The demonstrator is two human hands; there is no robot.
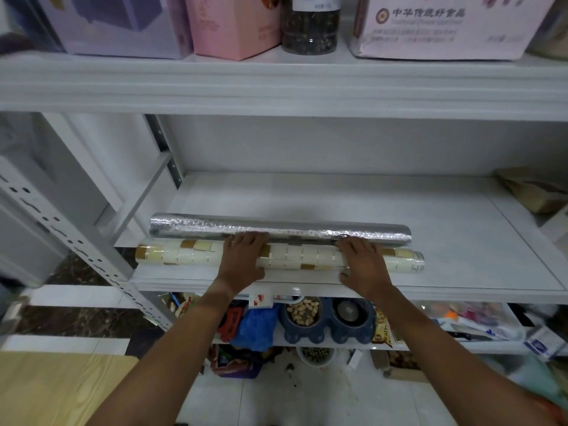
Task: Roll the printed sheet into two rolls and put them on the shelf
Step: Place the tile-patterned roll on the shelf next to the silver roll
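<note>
Shelving unit, white, middle shelf [461,229] carrying both rolls along its front edge. Tile-print roll [190,256], cream and gold squares, is lying lengthwise nearest the front edge, its left end sticking out just past the shelf's front-left corner. Silver foil roll [196,226] is lying parallel just behind it, touching or nearly so. Left hand [242,259] is resting palm-down over the tile-print roll left of middle, fingers straight and reaching to the foil roll, thumb tucked at the front of the roll. Right hand [362,265] is pressing on the same roll right of middle, fingers flat, thumb at the front. Upper shelf is holding a pink box [233,26], a dark-filled jar [310,29] and a printed carton [439,26]. Lower shelf is showing a blue double bowl [329,321] with peanuts.
</note>
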